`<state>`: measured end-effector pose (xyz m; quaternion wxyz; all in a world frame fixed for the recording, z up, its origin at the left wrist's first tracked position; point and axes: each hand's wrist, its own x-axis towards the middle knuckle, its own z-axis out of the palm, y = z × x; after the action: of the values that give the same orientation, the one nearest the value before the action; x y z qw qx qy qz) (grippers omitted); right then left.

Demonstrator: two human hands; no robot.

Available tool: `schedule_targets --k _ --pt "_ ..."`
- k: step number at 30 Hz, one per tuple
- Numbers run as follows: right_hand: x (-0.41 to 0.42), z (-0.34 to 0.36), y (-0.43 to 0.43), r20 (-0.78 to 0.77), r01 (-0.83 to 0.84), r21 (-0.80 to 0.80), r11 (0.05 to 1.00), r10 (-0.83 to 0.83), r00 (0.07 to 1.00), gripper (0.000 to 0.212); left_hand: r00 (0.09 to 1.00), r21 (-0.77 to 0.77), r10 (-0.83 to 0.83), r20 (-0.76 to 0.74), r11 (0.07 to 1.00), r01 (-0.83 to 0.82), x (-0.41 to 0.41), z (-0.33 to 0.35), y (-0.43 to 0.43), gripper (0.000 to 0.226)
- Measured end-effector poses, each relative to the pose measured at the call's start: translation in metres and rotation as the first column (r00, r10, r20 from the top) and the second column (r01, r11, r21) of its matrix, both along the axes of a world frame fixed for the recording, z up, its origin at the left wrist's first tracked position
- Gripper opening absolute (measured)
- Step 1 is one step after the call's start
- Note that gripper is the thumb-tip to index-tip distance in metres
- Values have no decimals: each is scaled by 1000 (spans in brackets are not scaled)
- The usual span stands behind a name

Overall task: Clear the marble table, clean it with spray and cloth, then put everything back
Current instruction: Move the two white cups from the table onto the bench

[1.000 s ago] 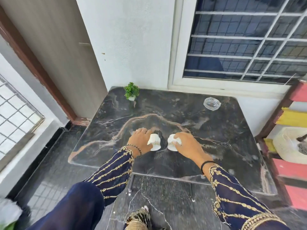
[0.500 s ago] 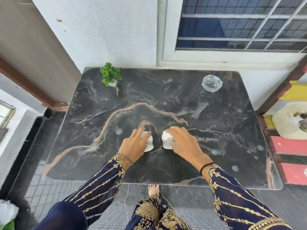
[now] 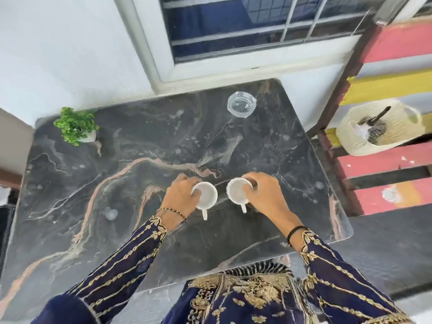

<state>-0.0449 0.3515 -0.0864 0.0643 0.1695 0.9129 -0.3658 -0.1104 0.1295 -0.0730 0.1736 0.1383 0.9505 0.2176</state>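
- Two white cups sit side by side, close but apart, over the middle of the marble table [image 3: 131, 183], their open mouths up and their handles pointing back toward the person.
- The left hand [image 3: 181, 195] grips the left cup [image 3: 207, 195] at its rim, fingers curled over the far edge and the thumb dipping inside. The hand covers the cup's left side.
- The right hand [image 3: 264, 195] grips the right cup [image 3: 236, 191] the same way, hiding the cup's right side.
- Whether the cups rest on the stone or are lifted just clear of it cannot be told from this high angle. Nothing can be made out inside either cup.
- A small potted plant [image 3: 74, 125] stands near the table's far left corner, its foliage covering most of its pale pot.
- A clear glass dish [image 3: 241, 104] stands near the far right edge, well apart from the cups.
- Pale round smudges dot the dark, veined surface.
- The table's near edge is covered by embroidered navy sleeves and clothing.
- To the right, a woven basket [image 3: 395, 127] rests on a red-and-yellow slatted shelf [image 3: 385, 164], cut off by the frame. A dark handle pokes out of the basket, but the rest of what it holds is too blurred to identify.
- A barred window [image 3: 233, 19] fills the wall behind the table.
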Motion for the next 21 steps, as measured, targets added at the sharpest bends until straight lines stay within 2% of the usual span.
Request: schedule_targets --k 3,6,9,11,13,15,18,21 --pt "8 3 51 -8 96 -58 994 -96 995 23 999 -8 -43 -3 999 43 -6 6 60 37" --pt "18 1 114 0 153 -117 981 -154 988 11 998 -8 -65 8 998 65 -4 9 132 38" --pt "28 -1 181 10 144 -119 982 -144 990 16 998 -12 -64 22 998 64 4 9 207 40" --pt "40 -4 233 3 154 -133 979 -155 988 10 996 -8 -70 50 997 70 12 8 263 39" --pt "53 -7 283 -6 156 -140 978 -158 987 20 994 -18 -83 77 996 85 20 2 313 37" --pt "65 -17 334 22 184 -138 973 -183 983 19 990 -23 -103 92 994 105 28 -7 362 41" --pt "85 -35 398 66 244 -103 964 -238 969 16 983 -25 -140 121 989 144 39 -23 425 29" --pt "106 -57 445 110 282 -80 956 -273 956 20 966 -33 -204 161 977 212 51 -41 477 27"
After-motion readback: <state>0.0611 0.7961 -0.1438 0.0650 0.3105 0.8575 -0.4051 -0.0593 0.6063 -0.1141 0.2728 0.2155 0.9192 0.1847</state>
